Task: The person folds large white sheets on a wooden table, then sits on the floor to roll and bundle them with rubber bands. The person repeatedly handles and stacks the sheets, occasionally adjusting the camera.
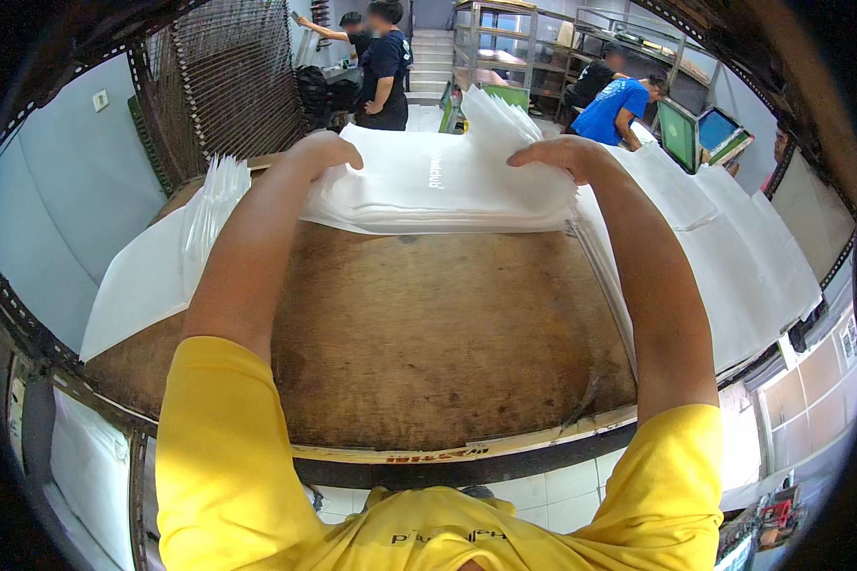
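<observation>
A thick stack of thin, white, slightly see-through sheets with small print spans the space between my hands at the far side of the wooden table. My left hand grips its left end, thumb on top and fingers hidden behind. At the right end, my right hand is closed on it the same way, its thumb pointing inward. The sheets droop a little at their near edge, above the tabletop. Whether they are single sheets or flat bags, I cannot tell.
Bunched white sheets stand on the left beside a flat white sheet. More white sheets overlap along the right. Several people work beyond the table, near metal shelves and green-framed screens. A wire rack rises at back left.
</observation>
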Available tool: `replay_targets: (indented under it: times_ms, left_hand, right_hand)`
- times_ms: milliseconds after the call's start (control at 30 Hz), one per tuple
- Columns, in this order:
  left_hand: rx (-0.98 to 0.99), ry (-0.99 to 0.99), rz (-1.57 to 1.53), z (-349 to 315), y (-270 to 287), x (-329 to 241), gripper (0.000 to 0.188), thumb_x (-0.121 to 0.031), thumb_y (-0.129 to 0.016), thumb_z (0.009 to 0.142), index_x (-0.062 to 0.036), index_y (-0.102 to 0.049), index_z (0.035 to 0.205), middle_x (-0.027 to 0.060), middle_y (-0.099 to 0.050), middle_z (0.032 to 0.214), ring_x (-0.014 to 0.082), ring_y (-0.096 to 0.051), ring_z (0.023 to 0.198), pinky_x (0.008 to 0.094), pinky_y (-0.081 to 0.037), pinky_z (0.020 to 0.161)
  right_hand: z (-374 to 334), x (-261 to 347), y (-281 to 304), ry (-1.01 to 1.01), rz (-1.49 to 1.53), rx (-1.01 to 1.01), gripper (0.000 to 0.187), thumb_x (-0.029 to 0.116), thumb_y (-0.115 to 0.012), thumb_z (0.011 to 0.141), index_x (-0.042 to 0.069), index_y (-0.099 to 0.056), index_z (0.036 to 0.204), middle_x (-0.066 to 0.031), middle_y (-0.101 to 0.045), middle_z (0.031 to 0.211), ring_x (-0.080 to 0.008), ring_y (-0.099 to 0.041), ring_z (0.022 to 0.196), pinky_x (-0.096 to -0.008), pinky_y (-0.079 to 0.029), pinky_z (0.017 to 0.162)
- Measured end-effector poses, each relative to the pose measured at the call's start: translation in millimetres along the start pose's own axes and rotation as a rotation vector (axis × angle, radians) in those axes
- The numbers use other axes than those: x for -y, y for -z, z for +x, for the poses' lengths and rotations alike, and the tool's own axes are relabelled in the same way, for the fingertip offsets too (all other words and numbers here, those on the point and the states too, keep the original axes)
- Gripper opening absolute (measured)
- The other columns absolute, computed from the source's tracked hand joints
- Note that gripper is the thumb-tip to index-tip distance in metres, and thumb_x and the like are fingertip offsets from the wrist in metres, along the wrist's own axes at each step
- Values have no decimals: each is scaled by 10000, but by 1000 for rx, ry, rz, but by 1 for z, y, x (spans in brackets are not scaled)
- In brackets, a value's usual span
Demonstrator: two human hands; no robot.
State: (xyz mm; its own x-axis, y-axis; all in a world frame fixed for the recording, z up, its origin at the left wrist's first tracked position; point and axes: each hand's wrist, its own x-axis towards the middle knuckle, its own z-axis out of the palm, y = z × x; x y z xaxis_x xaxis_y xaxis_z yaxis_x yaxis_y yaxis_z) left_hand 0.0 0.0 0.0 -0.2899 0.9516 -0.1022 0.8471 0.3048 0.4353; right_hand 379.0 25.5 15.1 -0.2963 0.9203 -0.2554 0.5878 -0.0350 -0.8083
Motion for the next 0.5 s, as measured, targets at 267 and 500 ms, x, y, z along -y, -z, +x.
replay_targets:
  times_ms: [267, 500]
  left_hand:
    - [18, 17, -295, 3, -5, -3, 532, -208, -766, 725, 26, -671, 1193, 196, -689, 1119, 330, -695, 964, 444, -556, 769]
    - [-61, -595, -722, 76, -20, 57, 415, -263, -662, 809, -3, -696, 1130, 147, -711, 985, 252, -662, 851, 382, -525, 794]
  right_hand:
    - [18, -27, 10, 20, 160, -27, 590, 254, -827, 733, 27, -638, 1244, -144, -709, 1120, -276, -704, 960, -397, -571, 849]
    - [0, -21, -11, 539, 26, -153, 686, 167, -765, 780, 49, -487, 1396, -147, -645, 1202, -259, -621, 1101, -411, -508, 963]
